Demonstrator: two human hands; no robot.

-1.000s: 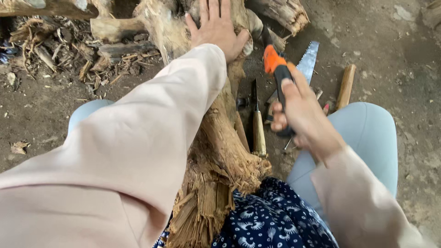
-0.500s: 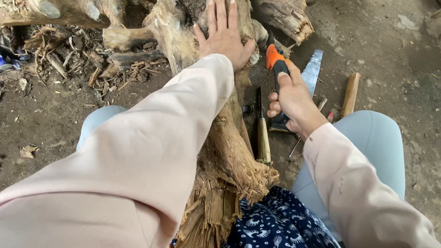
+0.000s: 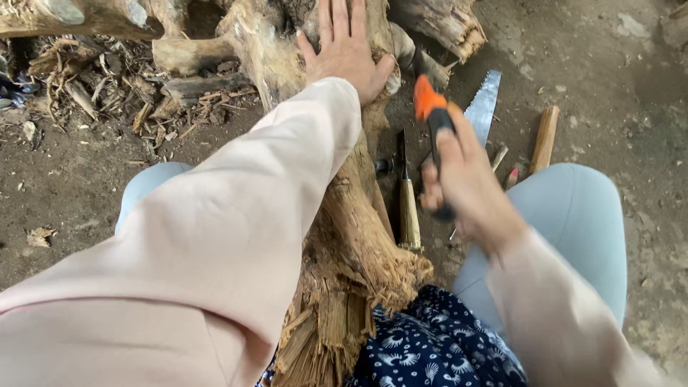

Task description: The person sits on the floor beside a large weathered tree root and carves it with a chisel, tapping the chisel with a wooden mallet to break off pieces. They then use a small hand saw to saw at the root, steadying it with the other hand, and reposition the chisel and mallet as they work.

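Head-camera view: a rough, pale brown, splintered log (image 3: 351, 236) is seen lying lengthwise between the person's knees, its frayed near end resting against a dark blue patterned cloth (image 3: 430, 344) at the lap. The left hand (image 3: 347, 54) is laid flat on the far part of the log, fingers spread and straight, palm pressed to the bark, nothing clasped in it. The left arm is covered by a light pink sleeve (image 3: 236, 215) that crosses most of the frame.

The right hand (image 3: 466, 179) is closed around the black and orange handle (image 3: 433, 118) of a tool, held just to the right of the log and above the ground; the orange end points away from the person, and the working end of the tool is hidden by the hand and blurred. Whether the tool touches the log cannot be told.

On the dirt beside the log, a narrow chisel with a pale wooden handle (image 3: 408, 208) is lying parallel to it. Farther right, a toothed grey saw blade (image 3: 484, 104) is partly hidden behind the right hand, and a short round wooden stick (image 3: 545, 136) lies near the right knee, which is clad in light blue trousers (image 3: 573, 215). Wood scraps and bark pieces (image 3: 107, 86) are scattered at the upper left.
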